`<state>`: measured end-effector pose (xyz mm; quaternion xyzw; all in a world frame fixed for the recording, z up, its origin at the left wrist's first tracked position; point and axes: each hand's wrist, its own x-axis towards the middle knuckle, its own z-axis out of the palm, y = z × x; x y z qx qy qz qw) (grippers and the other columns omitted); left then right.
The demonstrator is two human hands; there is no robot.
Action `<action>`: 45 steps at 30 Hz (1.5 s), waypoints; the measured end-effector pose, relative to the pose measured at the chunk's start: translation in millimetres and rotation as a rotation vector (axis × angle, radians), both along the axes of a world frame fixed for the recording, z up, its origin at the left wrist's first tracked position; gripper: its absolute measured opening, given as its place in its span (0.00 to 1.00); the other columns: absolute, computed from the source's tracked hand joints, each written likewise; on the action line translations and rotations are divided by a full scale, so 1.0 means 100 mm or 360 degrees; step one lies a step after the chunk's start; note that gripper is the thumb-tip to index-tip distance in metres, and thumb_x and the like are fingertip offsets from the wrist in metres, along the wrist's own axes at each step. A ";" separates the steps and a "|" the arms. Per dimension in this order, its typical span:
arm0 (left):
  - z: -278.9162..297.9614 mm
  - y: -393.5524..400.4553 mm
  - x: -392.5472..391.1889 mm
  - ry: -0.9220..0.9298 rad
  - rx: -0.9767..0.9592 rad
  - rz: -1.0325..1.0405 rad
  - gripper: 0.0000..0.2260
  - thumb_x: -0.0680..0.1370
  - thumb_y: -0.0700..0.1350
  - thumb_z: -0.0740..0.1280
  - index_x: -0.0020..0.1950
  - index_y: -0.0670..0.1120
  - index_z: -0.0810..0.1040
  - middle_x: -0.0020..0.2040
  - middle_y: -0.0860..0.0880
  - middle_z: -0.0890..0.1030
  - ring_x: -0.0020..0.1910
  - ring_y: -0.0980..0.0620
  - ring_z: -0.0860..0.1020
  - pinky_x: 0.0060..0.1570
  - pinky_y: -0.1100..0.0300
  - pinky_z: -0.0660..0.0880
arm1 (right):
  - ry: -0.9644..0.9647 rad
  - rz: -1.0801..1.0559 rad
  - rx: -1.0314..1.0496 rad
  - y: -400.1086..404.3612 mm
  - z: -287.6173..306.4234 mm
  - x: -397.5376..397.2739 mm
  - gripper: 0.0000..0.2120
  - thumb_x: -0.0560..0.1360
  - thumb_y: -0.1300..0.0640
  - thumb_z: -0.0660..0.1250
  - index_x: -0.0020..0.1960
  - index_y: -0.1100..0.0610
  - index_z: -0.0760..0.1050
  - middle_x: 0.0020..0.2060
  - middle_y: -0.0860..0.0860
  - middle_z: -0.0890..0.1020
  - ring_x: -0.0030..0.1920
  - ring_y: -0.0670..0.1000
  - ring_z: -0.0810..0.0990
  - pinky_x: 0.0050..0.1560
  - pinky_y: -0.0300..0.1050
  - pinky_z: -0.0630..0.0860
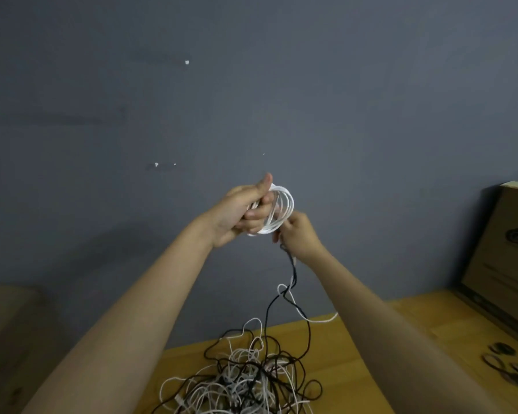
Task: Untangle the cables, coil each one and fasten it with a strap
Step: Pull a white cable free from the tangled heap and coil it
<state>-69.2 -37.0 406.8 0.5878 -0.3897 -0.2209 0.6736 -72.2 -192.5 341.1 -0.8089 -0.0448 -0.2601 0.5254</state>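
Raised in front of the grey wall, my left hand (245, 212) grips a coil of white cable (283, 212) with several loops, thumb on top. Just right of the coil, my right hand (296, 234) pinches the cable's trailing end together with a black cable. From that hand the white strand (296, 306) and a black cable (292, 273) hang down, crossing in a small knot, to a tangled heap of black and white cables (251, 377) on the wooden table (380, 339).
A brown cardboard box (503, 258) stands at the table's far right against the wall. Dark straps or bands (503, 360) lie near the right edge. A beige object (9, 330) sits left of the table.
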 end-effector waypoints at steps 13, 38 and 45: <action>-1.29 -0.08 0.21 -0.0801 0.0946 0.0927 0.12 0.83 0.47 0.56 0.55 0.38 0.68 0.50 0.40 0.78 0.49 0.43 0.77 0.50 0.53 0.72 | 0.0137 0.0142 -0.0671 0.39 -1.17 -0.43 0.07 0.79 0.61 0.59 0.51 0.54 0.76 0.34 0.49 0.79 0.36 0.55 0.77 0.35 0.45 0.66; -1.20 0.45 0.44 -0.0636 0.0956 0.1555 0.09 0.77 0.46 0.64 0.38 0.45 0.75 0.35 0.46 0.75 0.38 0.43 0.75 0.37 0.57 0.66 | 0.0923 -0.0578 -0.0284 -0.59 -1.90 -0.52 0.13 0.82 0.56 0.59 0.51 0.61 0.79 0.33 0.53 0.76 0.28 0.49 0.69 0.27 0.42 0.62; -1.18 0.34 0.35 -0.0837 0.0947 0.1481 0.12 0.79 0.47 0.63 0.42 0.43 0.79 0.44 0.43 0.80 0.46 0.42 0.77 0.46 0.53 0.72 | 0.0986 -0.0637 -0.0378 -0.49 -1.94 -0.45 0.17 0.82 0.59 0.54 0.68 0.59 0.70 0.49 0.62 0.75 0.43 0.55 0.76 0.40 0.47 0.72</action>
